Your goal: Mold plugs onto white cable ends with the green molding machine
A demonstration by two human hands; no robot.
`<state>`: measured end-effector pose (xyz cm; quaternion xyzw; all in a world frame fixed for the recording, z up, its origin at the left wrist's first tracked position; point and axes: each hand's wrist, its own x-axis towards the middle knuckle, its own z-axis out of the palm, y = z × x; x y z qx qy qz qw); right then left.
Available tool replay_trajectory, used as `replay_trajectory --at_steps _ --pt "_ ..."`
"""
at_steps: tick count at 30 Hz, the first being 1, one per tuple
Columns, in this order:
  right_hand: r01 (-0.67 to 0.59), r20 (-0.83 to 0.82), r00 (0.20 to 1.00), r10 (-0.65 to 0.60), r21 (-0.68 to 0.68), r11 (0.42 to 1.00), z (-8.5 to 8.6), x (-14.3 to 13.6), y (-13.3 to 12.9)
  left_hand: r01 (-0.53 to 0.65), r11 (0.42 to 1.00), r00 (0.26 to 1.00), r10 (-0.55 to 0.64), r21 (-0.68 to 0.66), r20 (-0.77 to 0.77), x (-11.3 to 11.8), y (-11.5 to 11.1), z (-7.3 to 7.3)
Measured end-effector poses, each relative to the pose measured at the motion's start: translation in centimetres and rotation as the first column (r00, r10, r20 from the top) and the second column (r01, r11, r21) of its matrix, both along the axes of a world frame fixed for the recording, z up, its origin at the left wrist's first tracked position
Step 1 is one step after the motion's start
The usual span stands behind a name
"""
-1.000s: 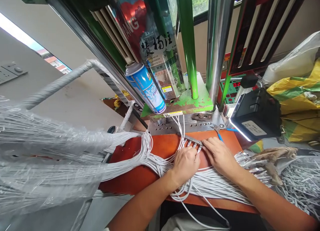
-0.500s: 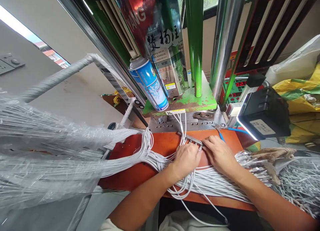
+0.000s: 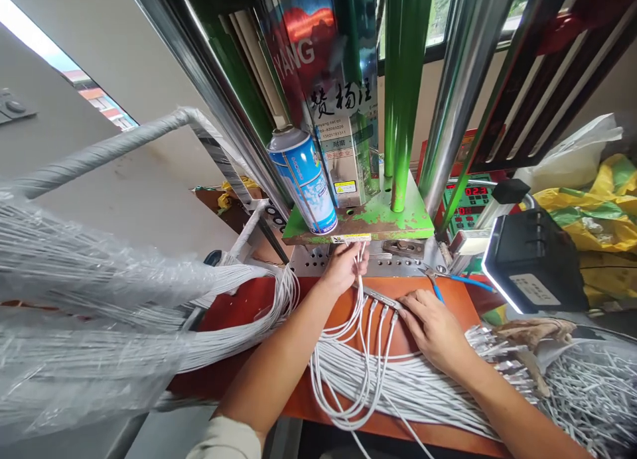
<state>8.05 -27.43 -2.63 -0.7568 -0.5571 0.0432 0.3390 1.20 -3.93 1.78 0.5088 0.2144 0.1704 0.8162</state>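
My left hand [image 3: 343, 270] reaches under the front edge of the green press plate [image 3: 388, 223], its fingers closed on a few white cables [image 3: 359, 286]. Its fingertips are partly hidden by the plate edge and the cables. Below and to the right, my right hand [image 3: 432, 323] pinches the right end of a narrow metal bar [image 3: 381, 297] on the orange-brown table. Several white cable ends with small connectors sit along the bar's near side, and their cables loop down toward me. Beneath both forearms spreads a thick bundle of white cables [image 3: 413, 386].
A blue spray can [image 3: 304, 180] stands on the press plate. Blue-handled pliers [image 3: 438, 286] lie right of the bar, by a black lamp [image 3: 527, 260]. Plastic-wrapped cable bundles [image 3: 89, 339] hang at left; a bag of small white pieces [image 3: 592, 373] is at right.
My left hand has left the metal bar and moved up and forward to the cables at the press. My right hand stays at the bar's right end. The head view has shifted slightly.
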Motion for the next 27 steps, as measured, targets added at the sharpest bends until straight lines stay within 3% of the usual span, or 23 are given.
replay_trajectory --at_steps 6,15,23,27 --pt "0.003 -0.037 0.999 -0.002 0.015 1.000 0.0 0.1 -0.1 0.067 0.994 0.993 -0.057 -0.090 0.107 -0.4 0.6 -1.0" --pt "-0.014 -0.029 0.999 0.013 -0.022 1.000 0.0 0.6 -0.2 0.029 0.993 0.990 -0.012 -0.119 0.142 0.2 0.8 -2.2" --pt "-0.022 0.002 1.000 0.022 -0.018 1.000 0.1 0.5 -0.2 0.063 0.992 0.990 -0.049 -0.106 0.134 0.2 0.8 -2.1" --pt "-0.039 -0.062 0.998 0.033 -0.097 0.995 0.6 1.4 -0.3 0.061 0.992 0.991 -0.047 -0.106 0.126 0.1 0.8 -1.8"
